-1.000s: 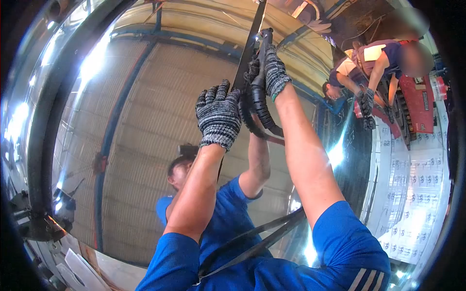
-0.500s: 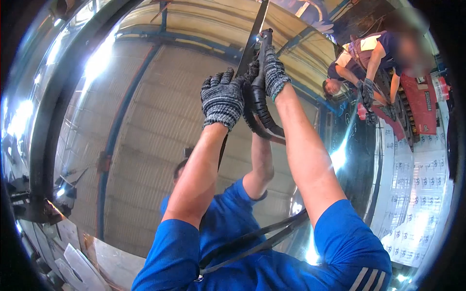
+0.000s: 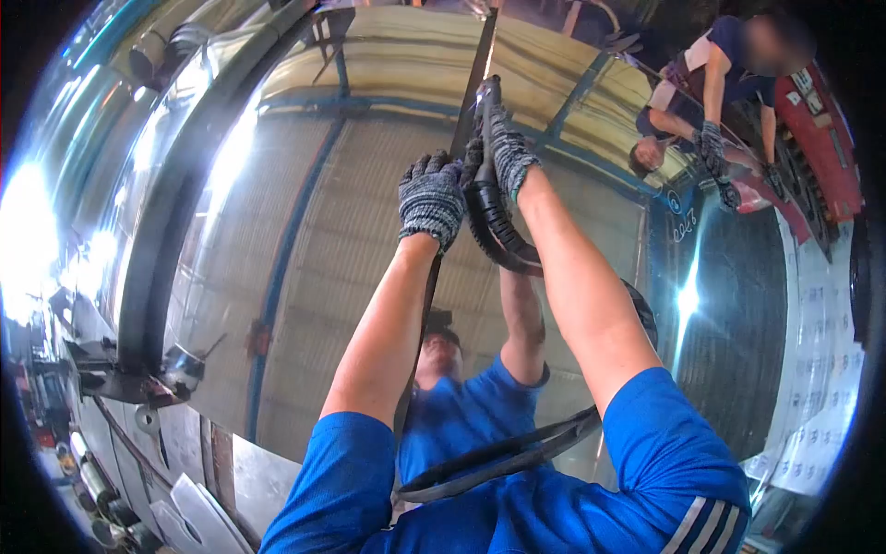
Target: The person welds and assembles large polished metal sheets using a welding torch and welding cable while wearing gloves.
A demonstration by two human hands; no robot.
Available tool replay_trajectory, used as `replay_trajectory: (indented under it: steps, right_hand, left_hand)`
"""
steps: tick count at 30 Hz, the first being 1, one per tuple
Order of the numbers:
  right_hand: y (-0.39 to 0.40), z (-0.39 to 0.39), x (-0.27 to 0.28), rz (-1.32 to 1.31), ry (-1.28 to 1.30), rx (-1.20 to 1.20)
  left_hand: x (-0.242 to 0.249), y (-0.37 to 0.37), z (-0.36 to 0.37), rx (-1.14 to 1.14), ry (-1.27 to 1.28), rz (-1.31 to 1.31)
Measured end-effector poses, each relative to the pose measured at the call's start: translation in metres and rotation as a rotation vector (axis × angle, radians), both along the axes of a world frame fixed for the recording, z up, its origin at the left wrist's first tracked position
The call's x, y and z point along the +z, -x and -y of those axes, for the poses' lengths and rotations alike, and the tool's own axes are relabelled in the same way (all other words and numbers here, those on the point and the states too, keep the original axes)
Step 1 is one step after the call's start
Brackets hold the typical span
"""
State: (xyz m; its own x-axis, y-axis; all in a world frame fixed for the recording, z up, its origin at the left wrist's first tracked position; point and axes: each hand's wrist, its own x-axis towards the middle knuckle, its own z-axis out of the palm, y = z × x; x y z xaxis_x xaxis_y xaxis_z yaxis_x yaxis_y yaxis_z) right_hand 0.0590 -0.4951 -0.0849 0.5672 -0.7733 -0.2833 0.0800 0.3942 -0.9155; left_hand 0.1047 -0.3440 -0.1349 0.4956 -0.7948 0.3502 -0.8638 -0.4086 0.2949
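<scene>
Before me is a mirror-like metal sheet point(image 3: 341, 249) that reflects my arms and body. A long narrow dark strip point(image 3: 472, 97) runs up along its middle. My left hand point(image 3: 432, 203), in a grey-and-black knitted glove, lies on the strip with its fingers extended over the sheet. In the matching glove, my right hand point(image 3: 509, 155) is closed around a black hand torch point(image 3: 492, 97), just right of the strip. The torch head points upward, and its black ribbed hose point(image 3: 503, 231) curves down and right below the hand. The hand's reflection overlaps the torch, partly hiding its outline.
At the upper right a gloved person point(image 3: 711, 111) works beside a red machine part point(image 3: 821, 138). A dark beam point(image 3: 198, 166) crosses the left side. Cut metal plates point(image 3: 189, 503) lean at lower left. A black cable point(image 3: 517, 452) loops before my chest. Marked pale sheeting point(image 3: 817, 397) lies right.
The view has shifted, showing more of the lower left and my reflected head. My right hand and the torch sit slightly lower along the strip. The left hand stays on the strip.
</scene>
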Motion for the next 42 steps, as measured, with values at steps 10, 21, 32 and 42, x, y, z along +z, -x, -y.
replay_trajectory:
  steps: [10, 21, 32, 42]
  right_hand:
    - [0.011, 0.003, 0.014, -0.12, 0.046, 0.065]
    - [0.007, 0.007, 0.019, -0.062, -0.021, 0.035]
    - [0.008, 0.014, 0.008, -0.138, -0.03, 0.04]
    - [0.007, 0.011, 0.011, -0.106, -0.016, 0.102]
  left_hand:
    - [0.012, 0.003, -0.01, -0.156, 0.092, -0.025]
    - [0.011, 0.001, -0.009, -0.15, 0.141, 0.017]
    - [0.009, -0.001, -0.004, -0.145, 0.111, 0.078]
    - [0.015, 0.003, -0.009, -0.153, 0.123, 0.085]
